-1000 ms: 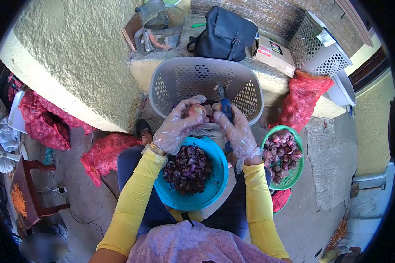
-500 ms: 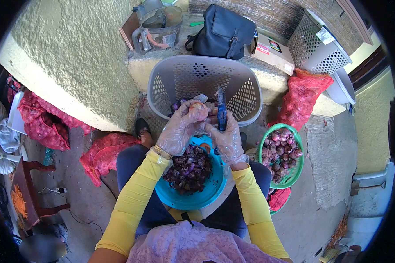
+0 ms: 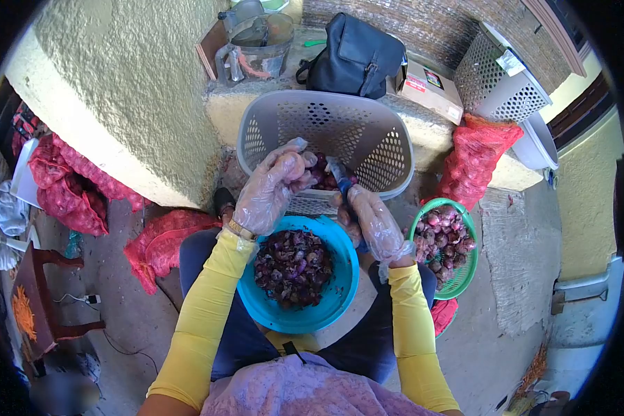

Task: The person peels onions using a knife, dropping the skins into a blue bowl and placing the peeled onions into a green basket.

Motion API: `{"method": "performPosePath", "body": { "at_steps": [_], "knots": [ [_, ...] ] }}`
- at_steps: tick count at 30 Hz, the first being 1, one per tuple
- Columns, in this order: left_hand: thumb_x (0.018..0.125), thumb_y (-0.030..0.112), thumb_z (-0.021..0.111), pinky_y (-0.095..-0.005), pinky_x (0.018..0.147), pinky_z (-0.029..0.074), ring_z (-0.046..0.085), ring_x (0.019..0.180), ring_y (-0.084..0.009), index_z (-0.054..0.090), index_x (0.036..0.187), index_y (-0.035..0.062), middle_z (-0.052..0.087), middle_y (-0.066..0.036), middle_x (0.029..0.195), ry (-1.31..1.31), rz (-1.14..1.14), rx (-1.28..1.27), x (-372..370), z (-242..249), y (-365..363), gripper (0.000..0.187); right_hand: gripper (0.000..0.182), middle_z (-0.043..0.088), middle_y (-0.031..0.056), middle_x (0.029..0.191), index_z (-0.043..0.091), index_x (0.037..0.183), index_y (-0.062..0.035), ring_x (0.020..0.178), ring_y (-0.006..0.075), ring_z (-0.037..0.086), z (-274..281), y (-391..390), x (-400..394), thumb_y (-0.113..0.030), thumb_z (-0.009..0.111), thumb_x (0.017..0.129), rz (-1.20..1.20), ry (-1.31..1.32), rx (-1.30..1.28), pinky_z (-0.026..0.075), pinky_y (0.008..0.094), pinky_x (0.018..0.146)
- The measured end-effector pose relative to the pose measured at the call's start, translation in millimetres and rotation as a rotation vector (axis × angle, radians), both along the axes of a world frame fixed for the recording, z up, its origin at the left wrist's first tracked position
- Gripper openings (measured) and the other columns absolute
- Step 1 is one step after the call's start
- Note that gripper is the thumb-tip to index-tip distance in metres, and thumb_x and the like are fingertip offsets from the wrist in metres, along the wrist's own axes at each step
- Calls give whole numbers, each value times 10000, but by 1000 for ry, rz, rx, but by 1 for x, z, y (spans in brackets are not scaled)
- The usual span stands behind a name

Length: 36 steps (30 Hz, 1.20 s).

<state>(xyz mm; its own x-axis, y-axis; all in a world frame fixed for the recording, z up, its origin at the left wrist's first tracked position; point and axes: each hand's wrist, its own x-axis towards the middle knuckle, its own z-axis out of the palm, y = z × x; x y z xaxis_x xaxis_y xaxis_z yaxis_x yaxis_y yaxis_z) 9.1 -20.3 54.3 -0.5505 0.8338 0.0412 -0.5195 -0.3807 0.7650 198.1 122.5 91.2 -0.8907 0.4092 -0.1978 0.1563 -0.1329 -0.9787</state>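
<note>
My left hand [image 3: 270,191], in a clear plastic glove, is closed around a pale pinkish onion [image 3: 295,166] over the near side of a grey perforated basket [image 3: 256,111]. The glove and fingers partly cover the onion. Gloved too, my right hand [image 3: 374,218] grips a knife [image 3: 344,184] by its blue handle, the blade pointing away over the basket. Purple onions [image 3: 322,173] lie inside the basket. Between my knees stands a blue basin [image 3: 253,305] with dark purple onion skins [image 3: 295,267] in it.
A green basket [image 3: 468,267] of onions stands at my right, with a red mesh sack [image 3: 475,163] behind it. Another red sack [image 3: 170,243] lies at left. A black backpack [image 3: 357,55] and a cardboard box [image 3: 430,90] sit on the ledge. A cable [image 3: 135,352] crosses the floor.
My hands have moved apart, the left toward the left with the onion, the right outward and down. The knife has tipped from upright to slanting forward over the basket.
</note>
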Motion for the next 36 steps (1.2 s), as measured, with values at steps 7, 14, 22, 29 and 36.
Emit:
{"method": "performPosePath", "body": {
  "at_steps": [7, 14, 22, 29, 36],
  "knots": [
    [1099, 426, 515, -269, 781, 458, 528, 895, -119, 553, 1307, -7, 448, 45, 833, -111, -315, -30, 9, 9, -9, 483, 261, 527, 30, 714, 578, 937, -27, 656, 152, 490, -3, 2, 5, -202, 487, 1109, 77, -13, 329, 418, 327, 615],
    [1084, 529, 501, -265, 720, 402, 451, 781, -107, 606, 1169, 33, 401, 64, 765, -127, -343, -218, 5, 15, -12, 514, 234, 538, 138, 699, 575, 957, 18, 635, 271, 542, -15, 11, 5, -179, 529, 1074, -67, -27, 549, 456, 386, 628],
    [1075, 503, 534, -261, 763, 432, 517, 875, -128, 590, 1280, 27, 479, 20, 844, -110, -349, -21, -1, 15, -13, 521, 278, 591, 44, 970, 520, 1333, -21, 767, 109, 560, -10, 11, 9, -159, 490, 1094, 64, 19, 136, 511, 291, 680],
    [1063, 311, 596, -302, 889, 493, 582, 1074, -189, 485, 1429, -14, 570, -46, 987, -182, -310, 80, 1, 23, -11, 502, 435, 580, 17, 988, 413, 1530, -92, 732, 99, 547, 5, 1, 3, -213, 461, 1116, -157, 284, -221, 497, 248, 660],
    [1019, 271, 667, -313, 949, 524, 619, 1084, -173, 375, 1522, 27, 600, -116, 1249, -56, -233, 113, 2, 26, -11, 630, 405, 498, -34, 732, 644, 1271, -84, 522, 54, 389, 0, 7, -5, -419, 477, 1117, -226, 185, -197, 325, 231, 449]
  ]
}}
